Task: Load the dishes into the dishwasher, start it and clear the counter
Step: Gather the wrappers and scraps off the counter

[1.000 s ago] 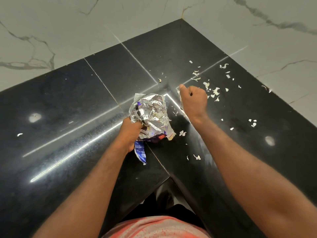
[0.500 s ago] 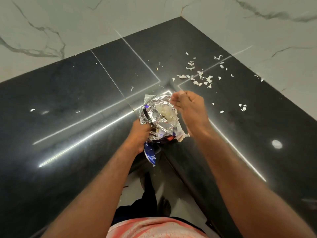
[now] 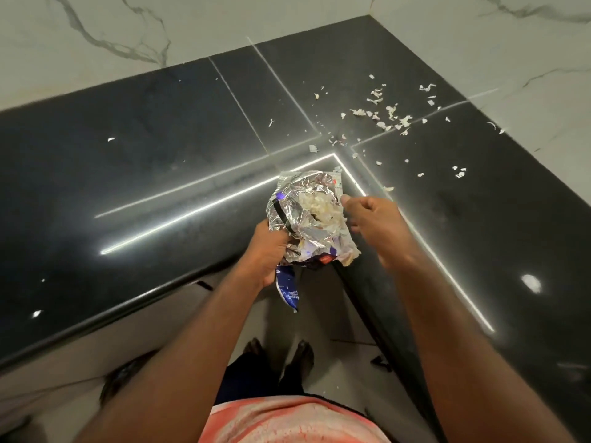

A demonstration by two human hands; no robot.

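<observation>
A crumpled silver and blue foil packet [image 3: 315, 190] hangs just over the inner corner of the black L-shaped counter [image 3: 160, 161]. My left hand [image 3: 268, 251] grips it from below and to the left, with its mouth facing up. Pale peel scraps lie inside it. My right hand [image 3: 377, 225] hovers at the packet's right rim, its fingers loose and nothing visible in them. Several white peel scraps [image 3: 388, 118] are scattered across the counter's far right corner. A few single ones lie further left [image 3: 111, 139].
Marble wall [image 3: 128, 30] backs the counter on the far and right sides. The counter's front edge [image 3: 128, 310] runs below my left arm, with pale cabinet fronts under it. My feet [image 3: 278, 356] stand on the light floor in the corner gap.
My right hand came back from the scraps on the counter to the packet's mouth and loosened its pinch. Both hands and the packet moved toward me, off the counter corner.
</observation>
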